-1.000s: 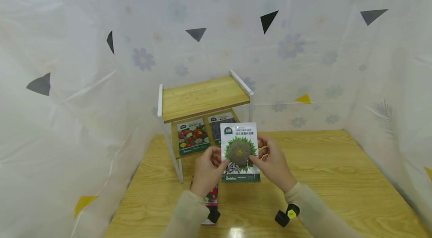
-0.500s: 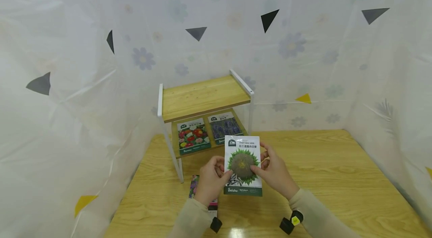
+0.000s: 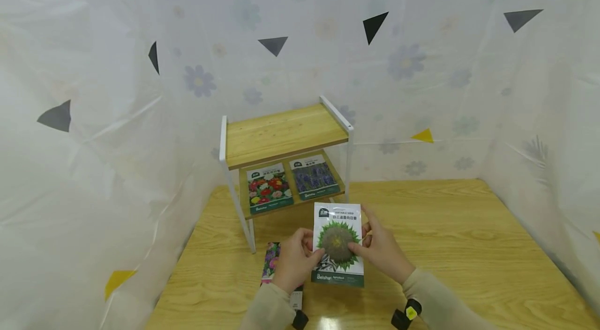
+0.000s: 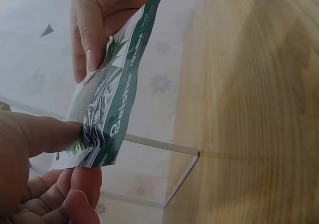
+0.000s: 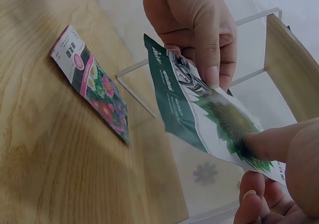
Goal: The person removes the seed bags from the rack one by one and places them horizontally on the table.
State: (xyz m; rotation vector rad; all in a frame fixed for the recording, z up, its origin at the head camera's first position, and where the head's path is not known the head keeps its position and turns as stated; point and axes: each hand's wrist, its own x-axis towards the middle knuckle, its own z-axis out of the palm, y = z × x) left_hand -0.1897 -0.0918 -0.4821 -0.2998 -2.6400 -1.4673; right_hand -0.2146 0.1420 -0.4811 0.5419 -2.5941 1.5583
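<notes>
A white and green seed packet (image 3: 338, 239) with a sunflower head printed on it is held up over the table, its front facing me. My left hand (image 3: 296, 259) pinches its left edge, thumb on the front and fingers behind. On the opposite edge my right hand (image 3: 382, 244) pinches it the same way; in the right wrist view that thumb (image 5: 271, 143) presses on the printed flower. Beneath my left forearm lies a pink and black flower seed packet (image 3: 271, 262), partly hidden in the head view but whole in the right wrist view (image 5: 94, 84).
Behind the hands stands a small two-tier wooden shelf (image 3: 286, 135) with white metal legs. Its lower tier carries a red-flower seed packet (image 3: 269, 187) and a purple-flower seed packet (image 3: 315, 178) side by side. A flower-patterned plastic sheet (image 3: 300, 17) surrounds the wooden table (image 3: 459, 236).
Both hands have lowered the sunflower packet and drawn it toward me, away from the shelf. The purple-flower packet, formerly partly covered, shows fully. More of the pink packet's top is visible.
</notes>
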